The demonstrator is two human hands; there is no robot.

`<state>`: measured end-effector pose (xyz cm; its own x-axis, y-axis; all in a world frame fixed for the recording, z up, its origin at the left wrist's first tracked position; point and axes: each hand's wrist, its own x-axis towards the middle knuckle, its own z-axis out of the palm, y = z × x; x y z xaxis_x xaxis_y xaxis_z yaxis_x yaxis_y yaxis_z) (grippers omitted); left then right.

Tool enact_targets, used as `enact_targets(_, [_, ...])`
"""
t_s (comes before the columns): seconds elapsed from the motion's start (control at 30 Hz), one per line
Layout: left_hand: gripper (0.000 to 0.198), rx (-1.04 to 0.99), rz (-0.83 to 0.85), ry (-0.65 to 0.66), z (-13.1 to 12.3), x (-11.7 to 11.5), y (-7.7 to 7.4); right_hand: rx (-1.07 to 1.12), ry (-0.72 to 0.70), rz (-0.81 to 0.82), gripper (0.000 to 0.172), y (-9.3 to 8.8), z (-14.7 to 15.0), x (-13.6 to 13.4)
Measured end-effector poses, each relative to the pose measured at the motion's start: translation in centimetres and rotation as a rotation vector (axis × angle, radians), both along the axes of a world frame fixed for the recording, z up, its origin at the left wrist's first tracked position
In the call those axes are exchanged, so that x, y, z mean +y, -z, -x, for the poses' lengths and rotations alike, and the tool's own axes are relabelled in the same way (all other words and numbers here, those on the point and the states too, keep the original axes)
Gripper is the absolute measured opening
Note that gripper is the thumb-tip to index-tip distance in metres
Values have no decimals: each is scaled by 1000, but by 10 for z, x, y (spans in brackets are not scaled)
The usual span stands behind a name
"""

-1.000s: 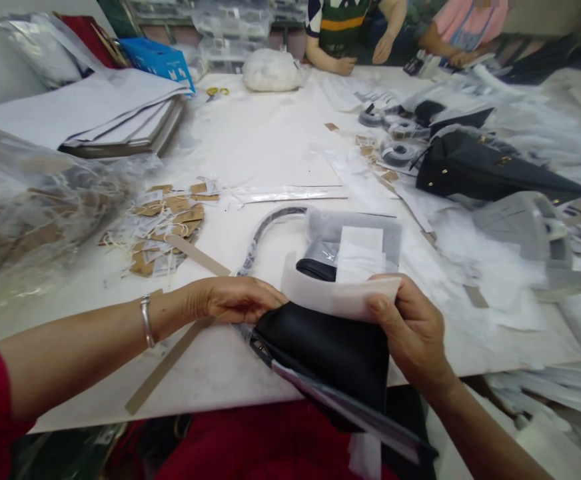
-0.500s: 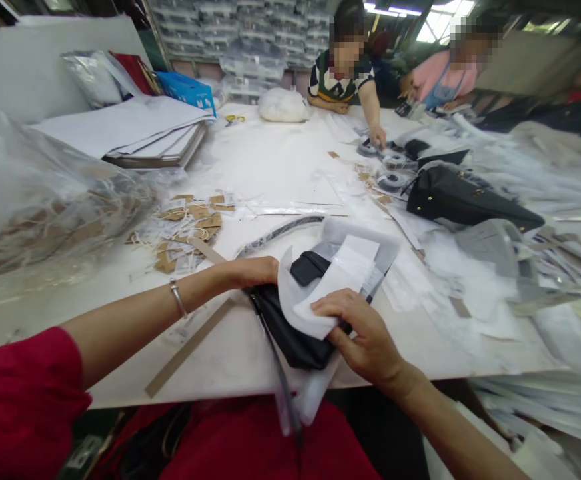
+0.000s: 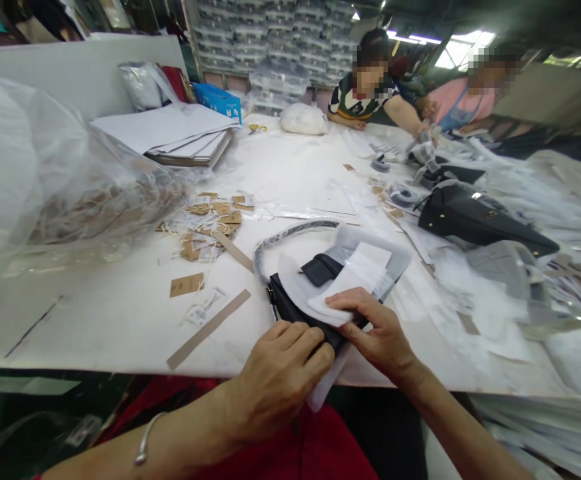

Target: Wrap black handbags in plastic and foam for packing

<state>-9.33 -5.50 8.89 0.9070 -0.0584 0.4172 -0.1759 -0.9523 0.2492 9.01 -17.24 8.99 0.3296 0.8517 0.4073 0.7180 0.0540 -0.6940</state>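
Note:
A small black bag (image 3: 295,310) lies at the near edge of the white table (image 3: 120,320), partly wrapped in white paper (image 3: 350,273) and clear plastic. Its wrapped strap (image 3: 290,233) loops away from me. My left hand (image 3: 280,373) rests on the bag's near corner with fingers curled over it. My right hand (image 3: 375,333) pinches the white paper against the bag's top.
Brown paper tags (image 3: 210,220) and cardboard strips (image 3: 208,328) lie to the left, beside a large clear bag of tags (image 3: 70,193). A larger black bag (image 3: 475,217) and paper scraps sit on the right. Two other people (image 3: 370,93) work at the far end.
The view has lifted toward the far end. My left hand has moved from the bag's left side to its near corner. The bag now sits further onto the table.

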Motion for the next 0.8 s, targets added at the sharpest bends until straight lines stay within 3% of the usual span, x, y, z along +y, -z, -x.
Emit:
enact_targets(0.17, [16,-141,-24,-188,-19,-9,22,-47,-67,-7,24,-8,-3,-8])
enact_targets(0.33, [13,-264,-105,-173,-28,17,33,-173,-80,-33,33,1,-5,-5])
enact_targets(0.5, [23,-501,-126,-191,-21,29,34,-330,-65,-95,33,16,-1,5])
enact_targets(0.6, [32,-466,-140,-152,-19,27,31,-366,-69,-99,33,19,-1,5])
enact_targets(0.7, [23,-383,-24,-61,-21,28,32,-379,-92,-70,31,16,-6,1])
enact_targets(0.8, [16,-375,84,-97,-24,31,37,-437,-135,-10,38,10,-12,-3])
